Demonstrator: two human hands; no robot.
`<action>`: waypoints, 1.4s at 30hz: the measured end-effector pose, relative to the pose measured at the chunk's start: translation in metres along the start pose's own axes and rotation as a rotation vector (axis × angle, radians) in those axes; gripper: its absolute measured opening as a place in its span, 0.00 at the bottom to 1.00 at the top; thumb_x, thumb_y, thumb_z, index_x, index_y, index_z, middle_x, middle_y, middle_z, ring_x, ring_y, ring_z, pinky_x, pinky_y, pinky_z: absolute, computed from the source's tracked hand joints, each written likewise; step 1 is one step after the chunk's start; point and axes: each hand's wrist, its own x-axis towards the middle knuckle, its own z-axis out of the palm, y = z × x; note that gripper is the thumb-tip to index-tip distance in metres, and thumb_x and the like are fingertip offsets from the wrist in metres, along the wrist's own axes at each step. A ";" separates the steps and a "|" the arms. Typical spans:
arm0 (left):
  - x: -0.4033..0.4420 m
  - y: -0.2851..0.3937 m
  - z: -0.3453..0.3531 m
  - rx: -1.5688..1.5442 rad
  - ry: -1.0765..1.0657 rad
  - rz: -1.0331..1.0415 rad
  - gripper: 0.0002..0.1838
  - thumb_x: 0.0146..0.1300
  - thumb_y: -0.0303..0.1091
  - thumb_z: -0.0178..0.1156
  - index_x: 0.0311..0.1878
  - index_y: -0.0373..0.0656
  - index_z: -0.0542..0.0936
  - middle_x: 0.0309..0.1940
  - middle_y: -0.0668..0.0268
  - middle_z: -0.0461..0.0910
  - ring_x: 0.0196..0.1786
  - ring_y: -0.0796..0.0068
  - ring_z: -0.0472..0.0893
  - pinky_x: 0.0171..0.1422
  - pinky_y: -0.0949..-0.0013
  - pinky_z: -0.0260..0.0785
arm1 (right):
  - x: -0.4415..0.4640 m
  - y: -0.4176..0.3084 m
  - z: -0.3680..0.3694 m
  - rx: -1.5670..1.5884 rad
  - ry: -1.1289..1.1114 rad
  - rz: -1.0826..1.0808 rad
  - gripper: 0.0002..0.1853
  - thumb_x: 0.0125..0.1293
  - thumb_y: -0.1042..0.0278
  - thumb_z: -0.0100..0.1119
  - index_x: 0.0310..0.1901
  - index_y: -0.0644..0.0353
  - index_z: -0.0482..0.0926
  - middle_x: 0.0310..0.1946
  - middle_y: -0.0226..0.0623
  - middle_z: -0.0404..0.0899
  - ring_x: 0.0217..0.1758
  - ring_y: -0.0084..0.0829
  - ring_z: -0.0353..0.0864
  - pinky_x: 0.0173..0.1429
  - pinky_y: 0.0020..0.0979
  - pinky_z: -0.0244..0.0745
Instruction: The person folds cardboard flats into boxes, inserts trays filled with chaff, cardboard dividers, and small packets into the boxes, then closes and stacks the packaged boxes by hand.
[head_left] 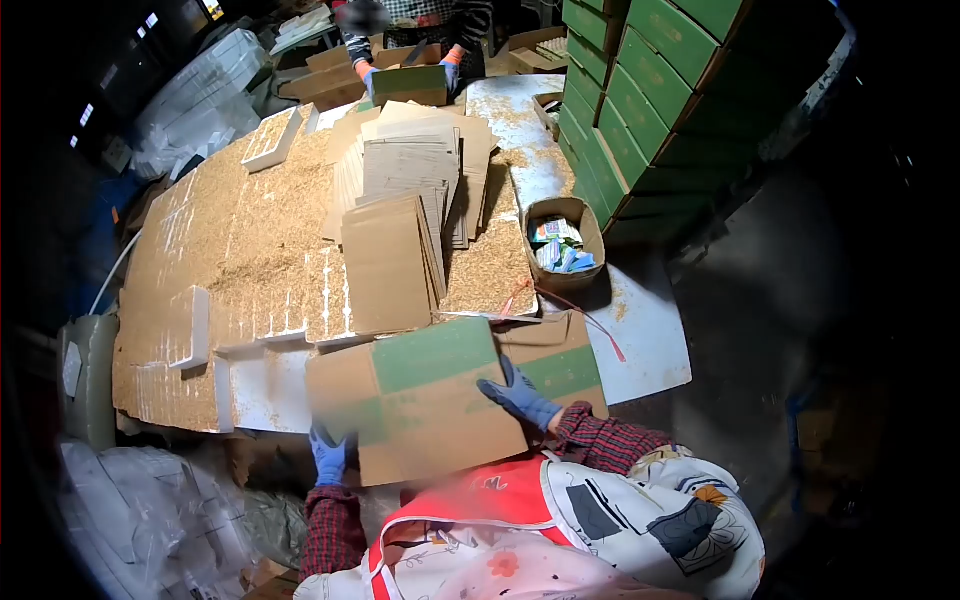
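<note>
A brown cardboard box (440, 420) with green bands lies tilted in front of me at the table's near edge. My left hand (328, 458), in a blue-grey glove, grips its lower left corner. My right hand (520, 395), gloved the same way, holds its right side, thumb and fingers apart over the edge. Partly under the box's right side is another brown and green cardboard piece (560, 360). Just beyond lies a fanned stack of flat cardboard sheets (385, 265). The undersides of both hands' grips are hidden.
White trays filled with tan, grain-like bits (270, 230) cover the table's left. A bin of small packets (565, 205) stands right, near a red string (600, 330). Green boxes (650, 90) are stacked at right. Across the table, a person's gloved hands hold a green box (410, 87).
</note>
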 end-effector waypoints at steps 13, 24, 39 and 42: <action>0.037 0.030 -0.040 -0.413 -0.113 -0.355 0.37 0.65 0.44 0.56 0.70 0.35 0.54 0.54 0.54 0.72 0.54 0.59 0.73 0.58 0.62 0.68 | -0.005 0.032 -0.009 -0.039 0.237 0.041 0.41 0.61 0.38 0.58 0.65 0.67 0.63 0.54 0.45 0.74 0.54 0.38 0.74 0.57 0.32 0.69; 0.071 0.002 -0.046 -0.599 -0.487 -0.153 0.31 0.63 0.47 0.57 0.62 0.36 0.66 0.52 0.54 0.75 0.52 0.62 0.74 0.57 0.62 0.66 | -0.012 0.068 -0.083 -0.427 0.492 0.455 0.35 0.62 0.34 0.49 0.55 0.60 0.76 0.47 0.47 0.81 0.51 0.50 0.78 0.53 0.48 0.71; 0.147 -0.159 -0.092 0.122 0.257 -0.462 0.25 0.66 0.52 0.53 0.55 0.40 0.74 0.49 0.47 0.78 0.49 0.44 0.77 0.57 0.51 0.69 | -0.035 -0.016 0.024 0.393 0.083 0.353 0.35 0.71 0.36 0.35 0.60 0.60 0.73 0.53 0.41 0.79 0.48 0.36 0.77 0.56 0.32 0.70; 0.156 -0.228 -0.069 0.187 -0.097 -0.093 0.17 0.68 0.40 0.49 0.51 0.38 0.74 0.38 0.52 0.79 0.42 0.52 0.79 0.47 0.53 0.72 | -0.035 -0.023 0.035 0.584 0.012 0.285 0.35 0.71 0.35 0.34 0.61 0.59 0.72 0.54 0.41 0.78 0.50 0.36 0.77 0.57 0.32 0.70</action>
